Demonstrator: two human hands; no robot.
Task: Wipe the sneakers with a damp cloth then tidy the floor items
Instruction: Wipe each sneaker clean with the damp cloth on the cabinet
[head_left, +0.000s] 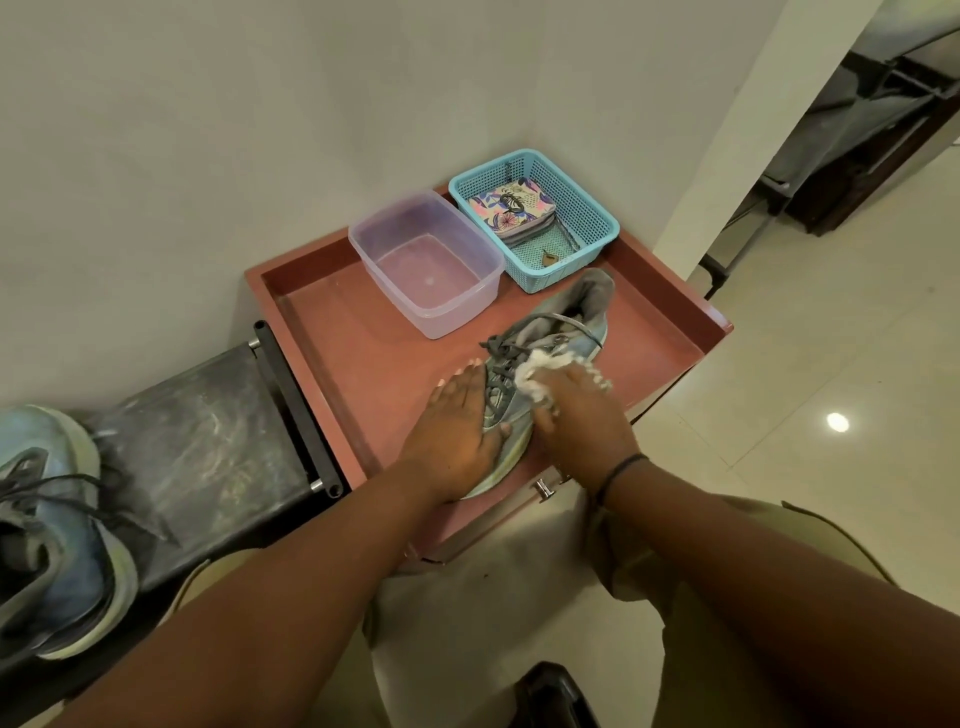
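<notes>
A grey-blue sneaker (558, 332) with dark laces lies on a red-brown tray-top cabinet (332, 338), toe towards me. My left hand (457, 431) lies flat on the sneaker's toe and left side, fingers straight, thumb across the toe. My right hand (576, 410) grips a bunched white cloth (530, 376) and presses it against the sneaker's right side by the laces. The second sneaker (57, 530) of the same colour stands on a dark low rack (208, 441) at the far left.
A clear plastic tub (426, 260) holding a little water stands at the back of the tray. Beside it a blue mesh basket (592, 218) holds patterned flat items. A white wall corner stands behind. Glossy tiled floor (805, 364) stretches to the right.
</notes>
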